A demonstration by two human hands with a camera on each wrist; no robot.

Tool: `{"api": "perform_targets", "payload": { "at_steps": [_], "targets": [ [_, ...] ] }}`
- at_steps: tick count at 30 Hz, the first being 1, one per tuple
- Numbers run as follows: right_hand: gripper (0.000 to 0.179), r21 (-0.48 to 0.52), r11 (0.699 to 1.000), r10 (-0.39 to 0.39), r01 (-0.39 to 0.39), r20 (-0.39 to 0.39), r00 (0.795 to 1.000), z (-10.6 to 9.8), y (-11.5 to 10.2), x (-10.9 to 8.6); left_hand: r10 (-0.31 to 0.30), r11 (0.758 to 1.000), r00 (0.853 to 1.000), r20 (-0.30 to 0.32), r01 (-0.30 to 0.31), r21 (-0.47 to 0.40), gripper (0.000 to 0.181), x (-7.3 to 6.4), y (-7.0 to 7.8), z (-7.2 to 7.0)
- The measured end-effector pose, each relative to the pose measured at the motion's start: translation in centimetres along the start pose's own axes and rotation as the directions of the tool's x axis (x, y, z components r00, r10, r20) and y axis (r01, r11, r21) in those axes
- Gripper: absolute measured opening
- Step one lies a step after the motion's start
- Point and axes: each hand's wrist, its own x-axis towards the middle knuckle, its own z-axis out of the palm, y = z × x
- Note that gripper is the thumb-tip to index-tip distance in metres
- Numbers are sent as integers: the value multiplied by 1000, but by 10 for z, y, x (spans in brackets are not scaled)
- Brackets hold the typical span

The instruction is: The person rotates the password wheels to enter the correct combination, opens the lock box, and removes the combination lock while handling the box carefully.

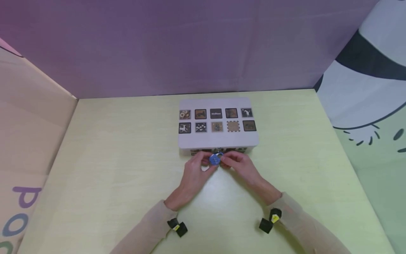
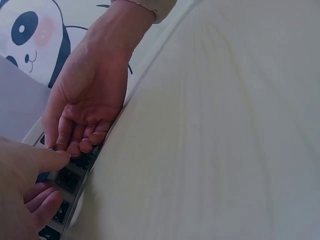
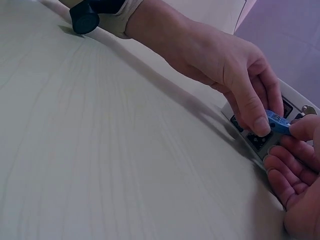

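A small blue padlock (image 1: 214,159) is held between both hands, close in front of a white box (image 1: 219,139) printed with rows of small square pictures. The left hand (image 1: 194,175) grips the padlock's body between thumb and fingers. At the shackle side, the right hand (image 1: 245,168) pinches it with thumb and forefinger. The shackle loop shows above the body in the head view; whether it is locked I cannot tell. A metal latch (image 3: 308,109) sticks out from the box front in the right wrist view. In the left wrist view, fingers mostly cover the padlock.
The pale wooden table (image 1: 127,148) spreads around the box and the forearms. A purple wall panel (image 1: 190,49) stands behind it, with printed panels at left and right. Black wrist devices (image 1: 177,227) sit on the beige sleeves.
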Motion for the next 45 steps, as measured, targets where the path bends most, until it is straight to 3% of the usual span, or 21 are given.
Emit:
{"api": "perform_targets", "payload": {
  "at_steps": [7, 15, 22, 26, 36, 45],
  "targets": [
    [25, -27, 1000, -6, 6, -6, 1000, -1, 0, -1, -64, 994, 997, 44, 67, -82, 36, 1, -2, -1],
    [26, -35, 999, 4, -4, -10, 1000, -1, -1, -1, -150, 957, 985, 88, 167, -239, 22, 3, -5, -4],
    [28, -70, 998, 1, -1, 7, 1000, -3, 0, -1, -300, 855, 943, 142, 332, -399, 17, 6, -7, -7],
    [27, -82, 997, 0, 1, 10, 1000, -3, 0, -1, -329, 830, 929, 171, 371, -416, 18, 7, -7, -8],
    [27, -70, 997, -29, 30, 15, 999, -2, 0, 0, -351, 806, 900, 257, 431, -407, 24, 7, -6, -10],
    [28, -103, 994, -33, 36, 24, 999, -3, 2, -1, -367, 784, 897, 249, 442, -437, 22, 7, -6, -11]
  ]
}}
